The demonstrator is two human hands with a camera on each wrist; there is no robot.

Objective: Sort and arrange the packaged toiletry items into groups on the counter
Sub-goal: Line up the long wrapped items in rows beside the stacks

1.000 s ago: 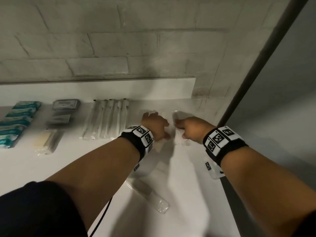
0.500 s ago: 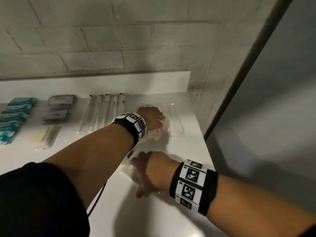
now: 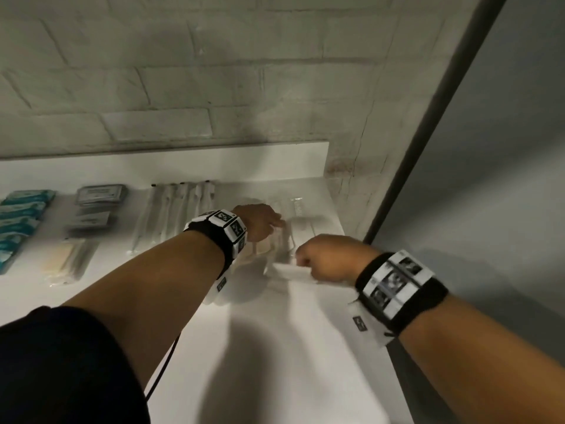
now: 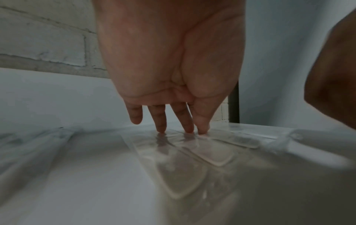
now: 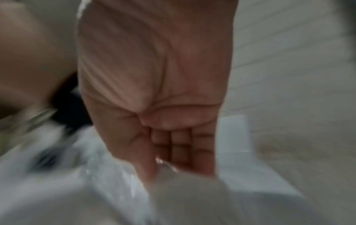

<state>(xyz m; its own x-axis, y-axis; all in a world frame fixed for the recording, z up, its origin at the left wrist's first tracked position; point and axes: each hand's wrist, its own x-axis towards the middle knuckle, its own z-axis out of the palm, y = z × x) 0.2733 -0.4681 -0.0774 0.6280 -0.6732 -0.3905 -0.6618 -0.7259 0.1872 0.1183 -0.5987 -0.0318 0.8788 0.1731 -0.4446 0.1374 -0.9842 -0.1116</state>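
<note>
At the back right of the white counter [image 3: 275, 362], my left hand [image 3: 266, 223] rests on a small pile of clear plastic packets [image 3: 284, 240]. In the left wrist view its straight fingers [image 4: 161, 121] press down on the clear packets [image 4: 202, 153]. Just to the right, my right hand [image 3: 318, 258] is curled and pinches another clear packet [image 3: 290, 272], held slightly above the counter beside the pile. The right wrist view is blurred, but it shows thumb and fingers [image 5: 181, 144] closed on the packet [image 5: 173, 190].
Sorted rows lie along the back: teal packets [image 3: 21, 215] far left, grey packets [image 3: 97, 206], a beige packet [image 3: 67, 258], and long white toothbrush packets [image 3: 174, 215]. A brick wall stands behind. The counter ends at a dark post [image 3: 428, 133] on the right.
My right hand dropped to a clear packet on the near counter, took hold of it and carried it back up beside the left hand. The left hand stayed on the pile.
</note>
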